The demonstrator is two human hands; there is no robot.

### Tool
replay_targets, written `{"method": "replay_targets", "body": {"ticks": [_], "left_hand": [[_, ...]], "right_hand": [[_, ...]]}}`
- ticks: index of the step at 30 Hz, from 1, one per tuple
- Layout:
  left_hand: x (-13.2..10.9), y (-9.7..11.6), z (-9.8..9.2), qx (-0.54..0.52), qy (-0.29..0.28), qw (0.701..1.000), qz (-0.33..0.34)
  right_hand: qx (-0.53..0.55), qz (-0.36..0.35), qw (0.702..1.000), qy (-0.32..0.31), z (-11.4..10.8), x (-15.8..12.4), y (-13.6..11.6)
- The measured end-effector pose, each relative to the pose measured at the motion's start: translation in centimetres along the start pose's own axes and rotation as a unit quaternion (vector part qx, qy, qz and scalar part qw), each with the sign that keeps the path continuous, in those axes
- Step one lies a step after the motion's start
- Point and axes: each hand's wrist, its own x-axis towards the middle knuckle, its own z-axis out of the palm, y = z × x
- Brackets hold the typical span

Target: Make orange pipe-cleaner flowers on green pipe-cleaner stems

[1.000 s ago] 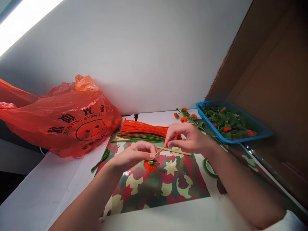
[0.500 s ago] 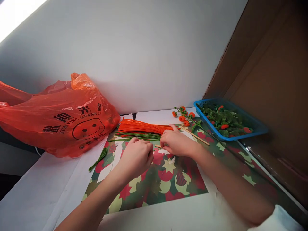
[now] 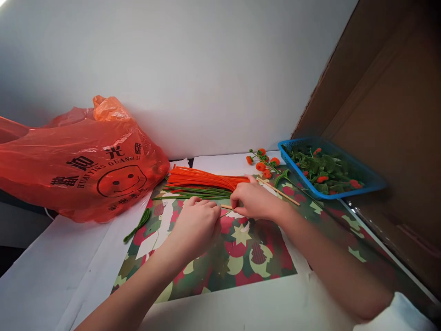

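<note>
Clock face: centred on the gap between the hands, twelve o'clock toward the wall.
Change: a second ago an orange flower shows under the left hand; now it is out of sight, and both hands are lower, over the bench (image 3: 272, 303).
Flower: not visible; perhaps behind the left hand, but I cannot tell.
Stem: a thin green stem (image 3: 226, 214) crosses the gap, faint.
Left hand (image 3: 200, 223): back toward the camera, fingers curled; its grip is hidden.
Right hand (image 3: 253, 197): fingertips pinched together, seemingly on the stem.
Meaning: attention seems to be on the stem rather than the flower head.
Short stick end (image 3: 226, 207): just beside the right fingertips.
Orange strips (image 3: 203, 177): eleven o'clock.
Green strips (image 3: 203, 192): ten o'clock.
Flower sprig (image 3: 261, 166): between one and two.
Blue basket (image 3: 330, 196): between two and three.
</note>
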Motion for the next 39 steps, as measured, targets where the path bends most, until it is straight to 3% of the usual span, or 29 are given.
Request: {"method": "replay_targets", "body": {"ticks": [7,12,23,34,37,39], "left_hand": [[0.1,0.1,0.0,0.000,0.011,1.000,-0.010],[0.1,-0.2,-0.1,-0.026,0.006,0.999,-0.031],[-0.2,-0.6,-0.7,-0.055,0.001,0.997,-0.051],[-0.2,-0.4,-0.8,-0.066,0.000,0.996,-0.058],[-0.3,-0.6,-1.4,-0.109,-0.012,0.991,-0.074],[-0.4,-1.1,-2.0,-0.195,-0.056,0.976,-0.084]], "right_hand": [[-0.113,0.011,0.993,0.035,0.2,0.1,-0.8],[-0.135,0.006,0.990,0.047,0.2,0.1,-0.9],[-0.136,-0.003,0.987,0.080,-0.1,0.1,-0.7],[-0.140,0.052,0.985,0.082,0.1,0.2,-1.0],[-0.107,0.025,0.990,0.091,-0.2,0.1,-0.6],[-0.055,-0.019,0.994,0.092,-0.7,-0.1,-0.1]]}}
